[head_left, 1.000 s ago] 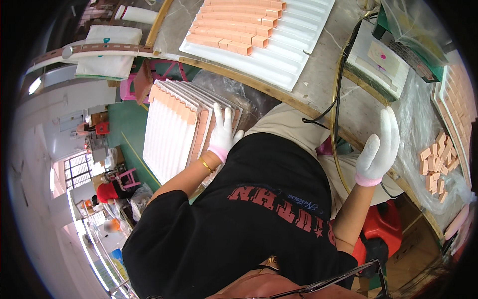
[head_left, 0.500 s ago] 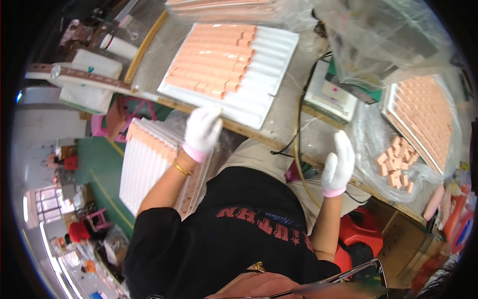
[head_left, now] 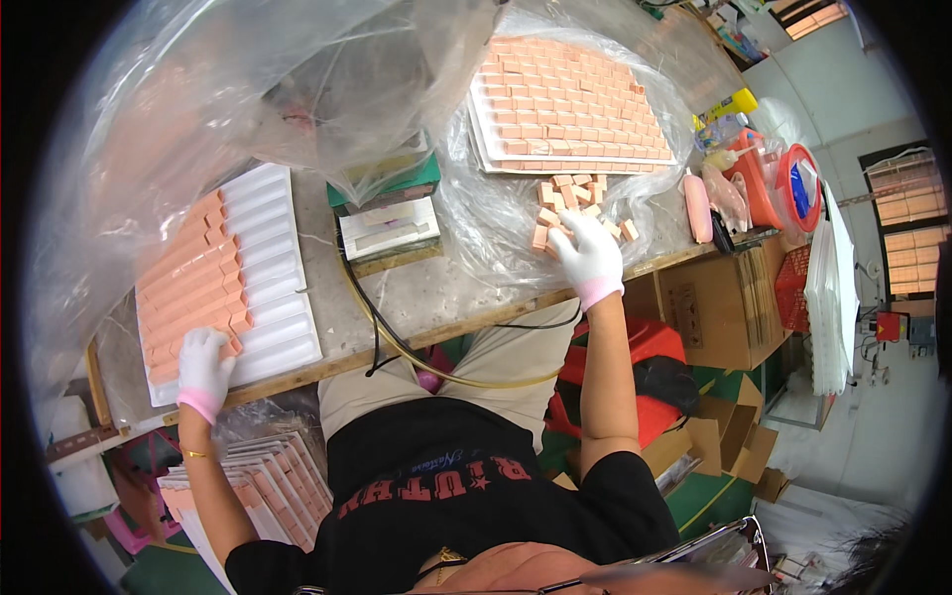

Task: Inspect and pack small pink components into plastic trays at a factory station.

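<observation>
My right hand [head_left: 592,256], in a white glove with a pink cuff, reaches into a pile of loose pink blocks [head_left: 577,186] on clear plastic. Its thumb and fingers are apart at the pile's near side; no block shows lifted in it. At the left, my left hand [head_left: 205,369], gloved the same way, rests at the near edge of a white grooved tray [head_left: 266,248]. Its fingers lie against the nearest of the pink blocks [head_left: 188,283] set in rows there. The tray's right-hand part shows bare grooves.
Beyond the loose pile lies another white tray [head_left: 480,129] covered with pink blocks. Between the trays stands a white-topped box [head_left: 390,228] under draped clear plastic [head_left: 337,129]. A cable [head_left: 369,307] crosses the table edge. Several stacked trays [head_left: 273,481] stand below left; a cardboard carton [head_left: 709,312] is below right.
My view has swung to the right. My hands, earlier raised in front of the table edge, are now down: the left at the tray's block rows, the right at the loose pile.
</observation>
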Demonstrator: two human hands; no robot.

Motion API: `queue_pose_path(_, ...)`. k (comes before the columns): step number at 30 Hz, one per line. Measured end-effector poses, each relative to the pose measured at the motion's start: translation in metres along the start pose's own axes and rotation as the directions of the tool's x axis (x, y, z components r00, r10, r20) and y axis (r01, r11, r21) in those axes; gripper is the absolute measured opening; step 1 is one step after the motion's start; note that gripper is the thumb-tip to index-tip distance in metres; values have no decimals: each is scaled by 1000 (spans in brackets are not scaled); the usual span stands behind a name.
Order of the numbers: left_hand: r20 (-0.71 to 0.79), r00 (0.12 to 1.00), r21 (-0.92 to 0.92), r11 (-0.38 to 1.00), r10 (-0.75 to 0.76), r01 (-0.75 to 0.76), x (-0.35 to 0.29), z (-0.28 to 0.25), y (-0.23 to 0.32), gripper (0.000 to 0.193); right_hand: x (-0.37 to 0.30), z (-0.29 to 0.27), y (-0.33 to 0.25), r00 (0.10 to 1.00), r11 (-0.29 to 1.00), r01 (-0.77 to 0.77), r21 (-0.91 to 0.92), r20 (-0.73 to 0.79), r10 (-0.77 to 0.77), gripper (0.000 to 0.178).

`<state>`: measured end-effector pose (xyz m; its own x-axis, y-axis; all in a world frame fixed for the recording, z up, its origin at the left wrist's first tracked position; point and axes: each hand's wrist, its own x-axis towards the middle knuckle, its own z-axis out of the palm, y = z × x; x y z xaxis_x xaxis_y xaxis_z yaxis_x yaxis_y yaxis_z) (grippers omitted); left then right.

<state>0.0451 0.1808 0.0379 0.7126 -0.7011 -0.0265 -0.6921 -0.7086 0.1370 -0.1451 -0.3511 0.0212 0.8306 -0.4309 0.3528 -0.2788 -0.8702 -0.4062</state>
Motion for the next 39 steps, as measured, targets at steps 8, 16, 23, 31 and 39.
queue_pose_path(8,45,953,-871,456,-300,184,34,-2,50,36,5,24,-12,963,947,20,-321,261,68,39)
queue_pose_path(16,101,993,-994,-30,53,103,120,31,150,45,5,27,-47,960,764,-268,587,234,157,38)
queue_pose_path(23,197,974,-968,-136,110,211,140,51,192,44,17,41,-75,969,906,247,345,-97,-228,23)
queue_pose_path(31,191,980,-908,-368,57,199,130,45,180,46,6,63,-99,975,998,60,36,214,-66,28)
queue_pose_path(39,-68,997,-955,292,-43,-53,122,45,180,42,-1,44,-118,990,821,7,571,113,-87,30)
